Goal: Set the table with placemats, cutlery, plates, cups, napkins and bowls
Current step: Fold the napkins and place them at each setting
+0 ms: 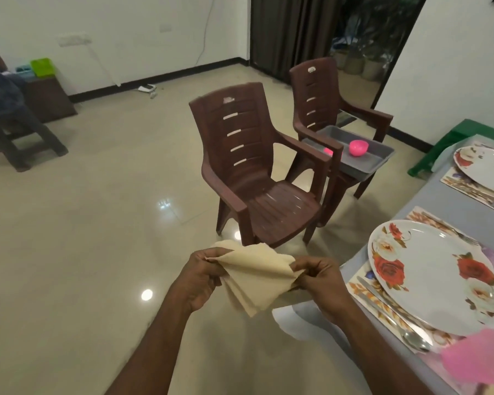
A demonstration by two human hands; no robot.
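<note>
Both hands hold a stack of cream napkins (254,276) above the floor, left of the table. My left hand (201,276) pinches the stack's left corner; my right hand (318,276) grips its right edge and lifts the top napkin. On the grey table (451,216) at the right lies a floral placemat (362,295) with a rose-patterned plate (431,277), a knife (374,295) and a spoon (411,334) beside it. A pink napkin (479,357) lies near the front. Farther back, a second plate (485,166) rests on another placemat (468,186).
Two brown plastic chairs (251,172) stand ahead; the far one (314,92) carries a grey tray (360,163) with a pink bowl (358,147). A green stool (454,138) is by the wall. At far left a person sits by a cabinet (49,98).
</note>
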